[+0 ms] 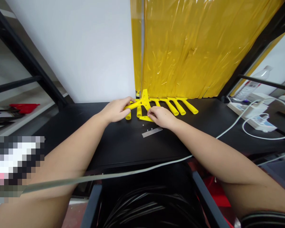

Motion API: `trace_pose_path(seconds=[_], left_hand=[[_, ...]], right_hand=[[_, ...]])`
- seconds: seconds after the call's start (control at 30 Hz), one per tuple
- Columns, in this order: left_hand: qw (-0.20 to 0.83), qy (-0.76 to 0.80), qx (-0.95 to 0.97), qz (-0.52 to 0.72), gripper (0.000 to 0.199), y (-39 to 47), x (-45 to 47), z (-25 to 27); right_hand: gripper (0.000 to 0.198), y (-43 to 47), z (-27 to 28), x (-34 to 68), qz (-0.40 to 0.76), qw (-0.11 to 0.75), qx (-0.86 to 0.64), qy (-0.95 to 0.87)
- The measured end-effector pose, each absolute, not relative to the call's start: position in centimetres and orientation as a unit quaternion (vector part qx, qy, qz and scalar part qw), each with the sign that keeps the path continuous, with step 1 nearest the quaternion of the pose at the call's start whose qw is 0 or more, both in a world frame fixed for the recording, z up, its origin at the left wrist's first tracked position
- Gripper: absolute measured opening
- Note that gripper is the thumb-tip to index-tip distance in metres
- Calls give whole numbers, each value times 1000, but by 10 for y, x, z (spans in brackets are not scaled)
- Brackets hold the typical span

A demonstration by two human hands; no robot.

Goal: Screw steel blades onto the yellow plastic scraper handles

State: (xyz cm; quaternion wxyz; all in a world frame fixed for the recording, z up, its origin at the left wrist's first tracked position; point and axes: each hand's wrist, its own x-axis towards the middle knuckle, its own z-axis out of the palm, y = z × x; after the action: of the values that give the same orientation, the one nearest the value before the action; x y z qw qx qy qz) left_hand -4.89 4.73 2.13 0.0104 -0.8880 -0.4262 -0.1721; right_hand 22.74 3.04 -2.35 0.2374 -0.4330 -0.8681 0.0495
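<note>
My left hand (117, 109) is closed around the tubular handle of a yellow plastic scraper (145, 100). Its wide flat head has small holes and is tilted up off the table. At the lower end of that head, the fingers of my right hand (162, 116) are pinched together; what lies between them is hidden. Just below, a separate flat yellow plate (145, 118) reaches partly under my right hand. Closer to me on the black table are a thin metal blade (152, 132) and a few tiny screws or nuts (147, 130).
Several more yellow scraper handles (190, 107) lie in a row along the back edge. A yellow-wrapped panel (180, 50) and a white board (85, 50) stand behind. On the right are power strips (254, 115) and a plastic bottle (254, 82). A pale cable (142, 171) crosses in front.
</note>
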Motion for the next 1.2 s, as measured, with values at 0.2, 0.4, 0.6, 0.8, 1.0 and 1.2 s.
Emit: trace_pose_path(seconds=[0.2, 0.4, 0.6, 0.8, 1.0, 1.2], left_hand=[[13, -426, -887, -175, 49, 46, -49, 21], [14, -424, -889, -173, 49, 47, -49, 21], [7, -420, -890, -176, 50, 47, -48, 21], [0, -422, -890, -174, 49, 46, -48, 21], [-16, -411, -895, -171, 48, 44, -48, 22], [-30, -404, -897, -176, 47, 45, -47, 23]], right_hand=[[10, 33, -27, 221, 115, 234, -425, -867], [5, 37, -30, 222, 211, 290, -412, -837], [7, 33, -27, 222, 236, 277, -404, -839], [8, 29, -24, 222, 249, 259, -388, -849], [8, 26, -15, 233, 191, 259, -352, -879], [11, 17, 0, 255, 256, 138, -320, -902]])
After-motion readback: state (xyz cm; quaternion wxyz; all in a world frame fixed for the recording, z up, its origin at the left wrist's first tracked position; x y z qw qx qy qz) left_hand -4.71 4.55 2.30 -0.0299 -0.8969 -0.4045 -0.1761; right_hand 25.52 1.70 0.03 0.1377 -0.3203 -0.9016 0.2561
